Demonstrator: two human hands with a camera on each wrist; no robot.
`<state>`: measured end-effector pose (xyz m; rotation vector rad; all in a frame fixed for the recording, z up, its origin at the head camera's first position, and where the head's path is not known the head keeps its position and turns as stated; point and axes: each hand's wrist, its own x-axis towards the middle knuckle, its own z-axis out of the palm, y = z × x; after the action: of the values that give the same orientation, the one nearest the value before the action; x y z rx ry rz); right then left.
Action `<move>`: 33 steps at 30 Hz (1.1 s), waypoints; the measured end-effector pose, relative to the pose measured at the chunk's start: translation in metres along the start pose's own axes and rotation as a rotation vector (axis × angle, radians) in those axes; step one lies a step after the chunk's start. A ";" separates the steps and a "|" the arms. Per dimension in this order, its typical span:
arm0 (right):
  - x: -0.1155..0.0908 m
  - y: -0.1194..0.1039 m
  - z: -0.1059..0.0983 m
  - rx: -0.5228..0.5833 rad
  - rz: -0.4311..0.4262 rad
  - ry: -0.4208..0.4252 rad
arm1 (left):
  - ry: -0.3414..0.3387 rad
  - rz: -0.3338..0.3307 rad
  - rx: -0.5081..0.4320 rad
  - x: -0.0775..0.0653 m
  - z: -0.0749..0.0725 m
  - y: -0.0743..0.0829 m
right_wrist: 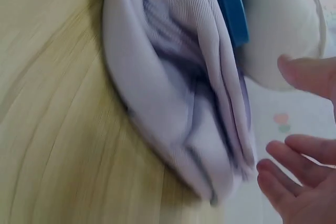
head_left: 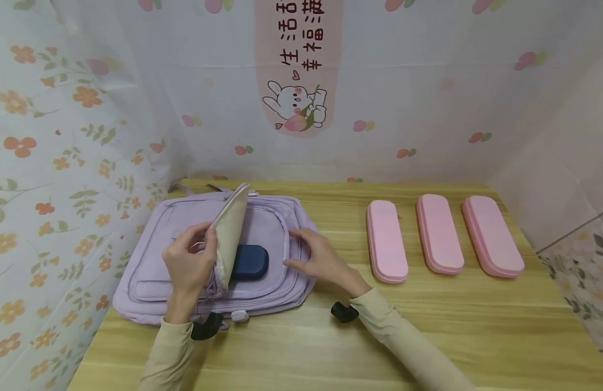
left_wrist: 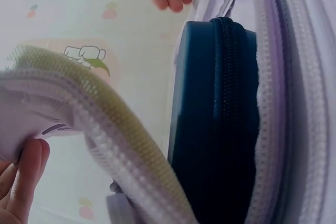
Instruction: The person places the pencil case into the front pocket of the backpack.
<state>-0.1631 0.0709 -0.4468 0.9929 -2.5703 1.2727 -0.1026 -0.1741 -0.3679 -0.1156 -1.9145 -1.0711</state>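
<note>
A lilac backpack (head_left: 157, 236) lies flat on the table with its front compartment unzipped. My left hand (head_left: 191, 260) pinches the edge of the raised flap (head_left: 234, 228), whose cream lining faces right. Inside the opening rests a dark navy zippered case (head_left: 252, 262), partly hidden behind the flap. In the left wrist view the zip of the navy case (left_wrist: 202, 98) looks shut. At the backpack's right side hovers my right hand (head_left: 323, 258), thumb and fingers spread apart. The right wrist view shows nothing between the fingers of the right hand (right_wrist: 310, 156).
Three pink cases stand in a row to the right: a near one (head_left: 387, 241), a middle one (head_left: 439, 233) and a far-right one (head_left: 493, 236). The wooden table (head_left: 291, 353) meets a patterned cloth backdrop (head_left: 404, 98) behind. A white buckle (head_left: 240, 315) lies at the backpack's front.
</note>
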 end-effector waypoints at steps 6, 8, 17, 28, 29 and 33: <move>-0.016 0.012 -0.021 -0.069 0.079 0.084 | 0.005 -0.024 0.000 -0.004 -0.003 -0.003; -0.023 0.015 -0.028 -0.109 0.138 0.090 | 0.002 -0.026 0.000 -0.005 -0.003 -0.002; -0.054 0.026 -0.055 -0.255 0.256 0.147 | -0.007 -0.034 -0.012 -0.009 -0.003 -0.003; -0.087 0.037 -0.080 -0.318 0.383 0.310 | -0.032 -0.044 -0.021 -0.013 -0.001 -0.003; -0.090 0.039 -0.082 -0.328 0.394 0.318 | -0.033 -0.043 -0.019 -0.013 0.000 -0.003; -0.102 0.045 -0.086 -0.367 0.416 0.332 | -0.035 -0.042 -0.025 -0.013 0.002 -0.003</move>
<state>-0.1261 0.2063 -0.4586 0.1686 -2.6697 0.8809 -0.0978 -0.1701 -0.3794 -0.1095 -1.9431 -1.1285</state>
